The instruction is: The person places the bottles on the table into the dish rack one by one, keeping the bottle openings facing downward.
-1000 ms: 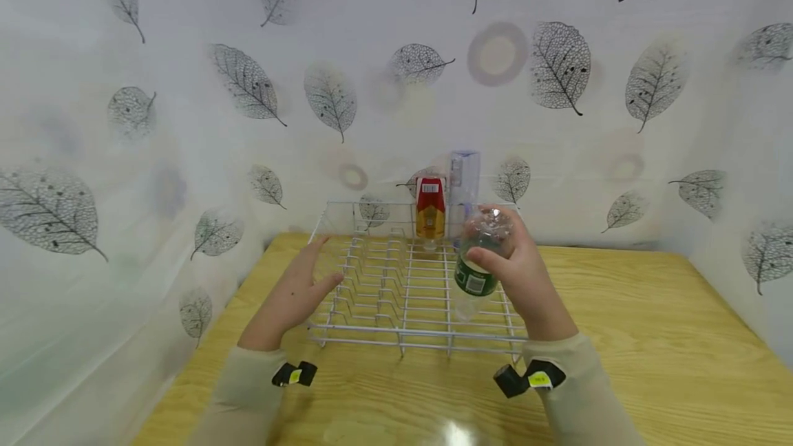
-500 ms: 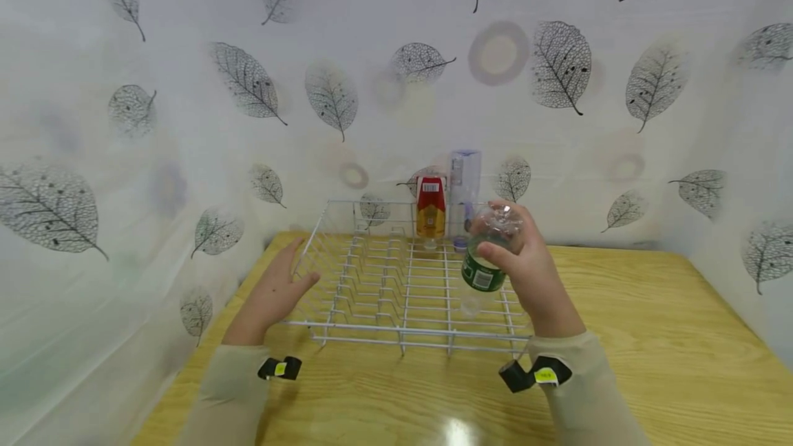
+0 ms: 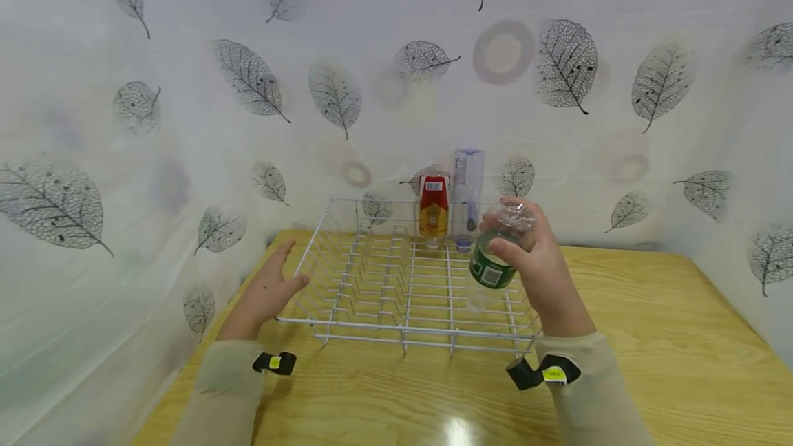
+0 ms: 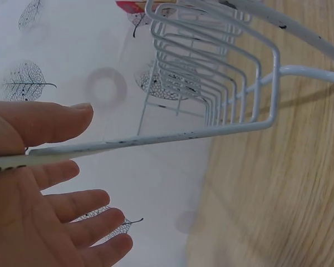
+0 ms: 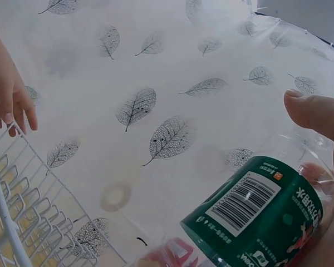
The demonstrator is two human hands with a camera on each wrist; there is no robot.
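Note:
My right hand (image 3: 548, 274) holds a clear plastic water bottle (image 3: 493, 267) with a green label, tilted neck-down above the right part of a white wire dish rack (image 3: 403, 327). The right wrist view shows the barcode on its green label (image 5: 250, 208). My left hand (image 3: 263, 294) is at the rack's left rim with fingers spread. In the left wrist view its thumb lies on one side of the rim wire (image 4: 172, 137) and its straight fingers on the other; whether it touches the wire I cannot tell.
At the rack's back stand a red and yellow bottle (image 3: 434, 205) and a clear bottle with a purple cap (image 3: 469, 177), both upside down. The rack sits on a wood-grain table (image 3: 644, 336). A leaf-patterned curtain (image 3: 396, 109) hangs behind and at both sides.
My left hand has moved left, from over the rack's left side to its rim. The right hand has shifted slightly right with the bottle still in its grip.

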